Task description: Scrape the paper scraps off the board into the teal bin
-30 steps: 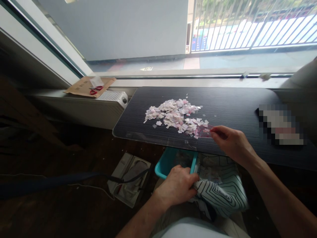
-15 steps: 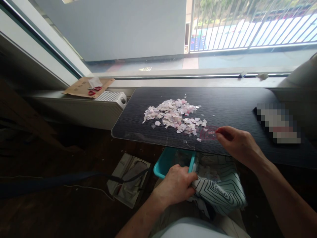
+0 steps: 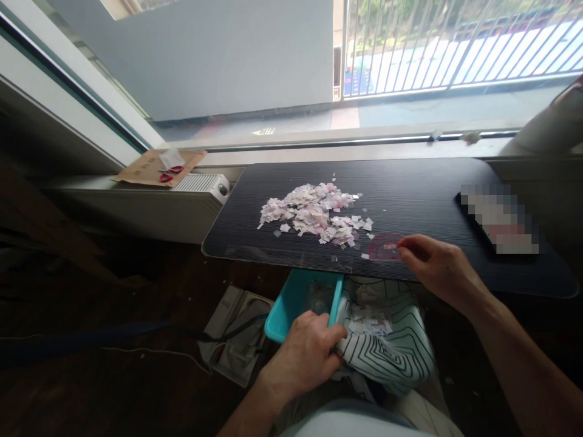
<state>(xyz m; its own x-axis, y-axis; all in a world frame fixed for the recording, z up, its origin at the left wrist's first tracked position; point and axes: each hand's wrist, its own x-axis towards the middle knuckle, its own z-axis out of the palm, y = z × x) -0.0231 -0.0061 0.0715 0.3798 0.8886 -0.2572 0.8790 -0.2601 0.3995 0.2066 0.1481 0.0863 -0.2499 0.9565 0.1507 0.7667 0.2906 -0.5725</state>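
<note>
My right hand (image 3: 435, 261) pinches the right end of a see-through pink protractor (image 3: 382, 247) at the table's front edge. A few paper bits show on or under the protractor. To its left lies a loose heap of small cut paper pieces (image 3: 314, 209), whitish with pink tints. Below the edge, my left hand (image 3: 310, 349) is closed on the near rim of a teal plastic bin (image 3: 279, 328), next to a bunched pale cloth with black lines (image 3: 387, 355). Something greyish and clear sits inside the bin. Paper scraps (image 3: 371, 318) rest on the cloth.
The dark table (image 3: 410, 188) stands against the window sill. A dark flat object (image 3: 496, 218), blurred out, lies at its right. Red-handled scissors (image 3: 170, 174) rest on brown cardboard (image 3: 141, 167) at the left, above a white radiator (image 3: 204, 182). An open box (image 3: 239, 340) lies on the floor.
The view has shifted slightly. My left hand and the teal bin have moved a little left, showing more of the scraps on the cloth. My right hand keeps its hold on the protractor.
</note>
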